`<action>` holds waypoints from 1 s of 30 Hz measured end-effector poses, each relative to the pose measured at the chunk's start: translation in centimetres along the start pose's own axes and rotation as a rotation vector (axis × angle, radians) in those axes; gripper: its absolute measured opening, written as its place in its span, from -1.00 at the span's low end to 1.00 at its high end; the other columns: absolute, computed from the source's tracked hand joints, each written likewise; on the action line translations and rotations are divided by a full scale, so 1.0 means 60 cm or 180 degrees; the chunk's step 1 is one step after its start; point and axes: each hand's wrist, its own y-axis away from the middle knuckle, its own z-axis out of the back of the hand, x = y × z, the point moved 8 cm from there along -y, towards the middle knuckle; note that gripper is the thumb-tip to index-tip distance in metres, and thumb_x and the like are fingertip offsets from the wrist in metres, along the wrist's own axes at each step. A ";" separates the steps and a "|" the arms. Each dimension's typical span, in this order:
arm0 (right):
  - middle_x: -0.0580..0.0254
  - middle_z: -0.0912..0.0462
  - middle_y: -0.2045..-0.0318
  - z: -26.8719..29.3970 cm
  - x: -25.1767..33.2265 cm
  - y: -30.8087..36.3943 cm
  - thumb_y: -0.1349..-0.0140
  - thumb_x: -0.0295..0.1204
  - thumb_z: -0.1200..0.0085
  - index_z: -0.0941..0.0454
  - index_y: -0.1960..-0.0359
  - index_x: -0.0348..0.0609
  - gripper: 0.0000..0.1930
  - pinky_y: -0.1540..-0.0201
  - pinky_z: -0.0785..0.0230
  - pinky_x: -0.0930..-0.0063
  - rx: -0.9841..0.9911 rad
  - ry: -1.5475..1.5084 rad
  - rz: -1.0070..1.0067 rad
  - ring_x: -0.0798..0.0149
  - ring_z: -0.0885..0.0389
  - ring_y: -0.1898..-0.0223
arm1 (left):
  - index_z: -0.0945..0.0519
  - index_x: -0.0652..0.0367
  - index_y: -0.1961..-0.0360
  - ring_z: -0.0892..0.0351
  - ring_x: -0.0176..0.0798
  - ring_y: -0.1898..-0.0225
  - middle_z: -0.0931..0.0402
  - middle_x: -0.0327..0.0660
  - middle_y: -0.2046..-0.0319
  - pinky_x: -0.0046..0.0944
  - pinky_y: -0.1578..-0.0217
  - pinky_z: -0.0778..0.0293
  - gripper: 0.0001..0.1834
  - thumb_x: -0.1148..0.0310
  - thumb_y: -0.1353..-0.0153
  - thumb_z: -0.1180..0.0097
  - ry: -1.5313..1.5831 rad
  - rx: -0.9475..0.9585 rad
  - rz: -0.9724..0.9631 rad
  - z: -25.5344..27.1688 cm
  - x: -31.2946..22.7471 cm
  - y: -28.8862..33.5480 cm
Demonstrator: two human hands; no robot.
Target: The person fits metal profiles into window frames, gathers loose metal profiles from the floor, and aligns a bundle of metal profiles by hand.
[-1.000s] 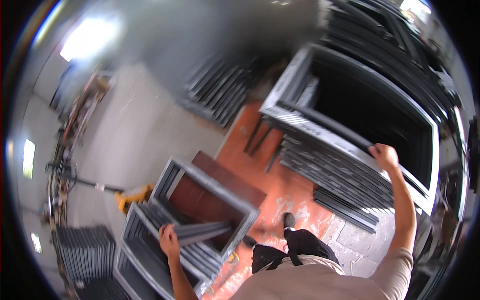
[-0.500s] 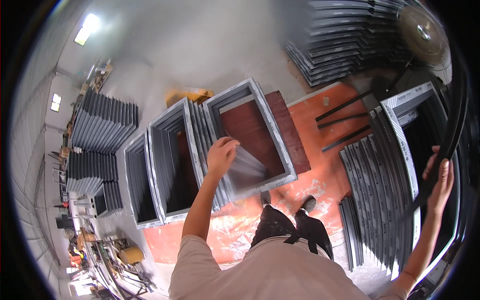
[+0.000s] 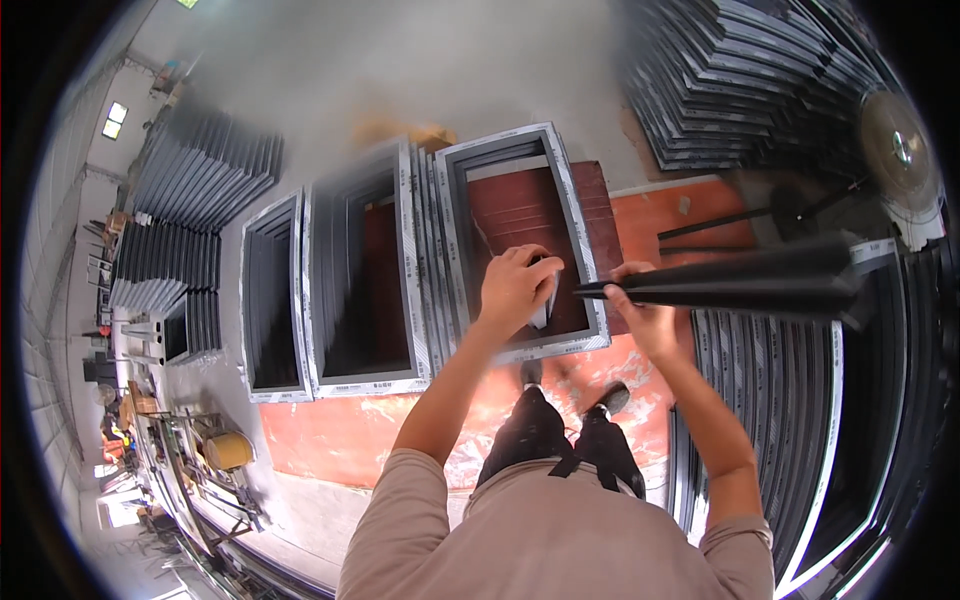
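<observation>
My right hand (image 3: 640, 315) grips the near end of a long dark metal frame piece (image 3: 740, 282) that stretches blurred to the right. My left hand (image 3: 515, 285) is closed around a small pale object that I cannot identify, just left of the piece's end. Both hands hover over a stack of grey rectangular metal frames (image 3: 590, 300) lying flat on a reddish board. My legs and dark shoes (image 3: 610, 398) show below on the orange floor.
Two more flat stacks of grey frames (image 3: 355, 375) lie to the left. Many frames lean at the right (image 3: 790, 380) and upper right (image 3: 730, 90). A standing fan (image 3: 895, 145) is at the far right. Further frame stacks (image 3: 195, 170) and cluttered benches line the left wall.
My right hand has swung in from the far right, bringing the long dark piece over the frame stack. My left hand moved right and down to meet it; the view shifted.
</observation>
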 end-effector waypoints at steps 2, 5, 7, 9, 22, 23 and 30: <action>0.35 -0.57 0.14 -0.054 -0.106 0.004 -0.22 -0.49 -0.37 -0.52 0.02 -0.21 -0.66 -0.01 -0.40 0.52 0.0167 -0.0456 -0.0436 0.42 -0.50 0.09 | -0.68 -0.02 0.25 -0.62 0.00 0.15 -0.63 -0.21 0.21 -0.03 0.17 -0.52 -0.81 0.48 -0.09 -0.24 -0.0022 -0.0042 0.0051 0.005 0.005 0.001; 0.26 -0.61 0.06 -0.114 -0.207 0.016 -0.22 -0.43 -0.39 -0.53 -0.04 -0.18 -0.60 -0.08 -0.40 0.45 0.0092 -0.0456 -0.0103 0.36 -0.53 0.01 | -0.68 -0.03 0.24 -0.62 -0.01 0.14 -0.63 -0.23 0.20 -0.04 0.17 -0.52 -0.79 0.45 -0.06 -0.25 0.0026 -0.0067 0.0086 0.008 0.017 0.007; 0.25 -0.62 0.04 -0.140 -0.259 0.032 -0.18 -0.45 -0.41 -0.54 -0.04 -0.19 -0.58 -0.12 -0.41 0.43 0.0007 -0.0650 -0.0171 0.33 -0.55 -0.02 | -0.68 -0.03 0.24 -0.62 -0.02 0.13 -0.64 -0.24 0.18 -0.03 0.17 -0.52 -0.79 0.44 -0.06 -0.25 0.0013 -0.0056 0.0115 0.009 0.022 0.009; 0.28 -0.63 0.07 -0.157 -0.295 0.048 -0.15 -0.50 -0.41 -0.55 -0.02 -0.18 -0.59 -0.10 -0.46 0.42 -0.0067 -0.0450 -0.0342 0.32 -0.58 0.02 | -0.69 -0.06 0.23 -0.62 -0.03 0.09 -0.64 -0.26 0.14 -0.02 0.14 -0.51 -0.79 0.40 -0.07 -0.25 0.0088 -0.0025 0.0162 0.001 0.030 0.012; 0.17 -0.68 0.23 -0.182 -0.328 0.079 -0.06 -0.30 -0.50 -0.54 0.05 -0.19 -0.51 0.06 -0.49 0.33 -0.0105 0.0462 -0.0862 0.15 -0.65 0.18 | -0.70 -0.06 0.16 -0.61 -0.07 0.10 -0.63 -0.26 0.13 -0.04 0.17 -0.46 -0.75 0.40 -0.08 -0.23 0.0052 -0.0025 0.0020 0.016 0.043 0.017; 0.17 -0.68 0.22 -0.184 -0.321 0.076 -0.04 -0.31 -0.51 -0.52 0.05 -0.21 -0.50 0.06 -0.50 0.32 -0.0101 0.0289 -0.0834 0.15 -0.66 0.18 | -0.70 -0.06 0.16 -0.61 -0.07 0.10 -0.63 -0.26 0.13 -0.04 0.17 -0.46 -0.75 0.40 -0.08 -0.23 0.0055 -0.0015 0.0009 0.016 0.044 0.018; 0.11 -0.61 -0.01 -0.186 -0.271 0.067 0.05 -0.33 -0.56 -0.38 -0.15 -0.24 -0.25 -0.08 -0.47 0.30 0.0266 0.0213 -0.0631 0.15 -0.62 -0.01 | -0.69 -0.02 0.18 -0.62 -0.03 0.15 -0.63 -0.20 0.16 -0.04 0.23 -0.48 -0.75 0.43 -0.07 -0.24 0.0162 -0.0047 -0.0135 0.013 0.041 0.012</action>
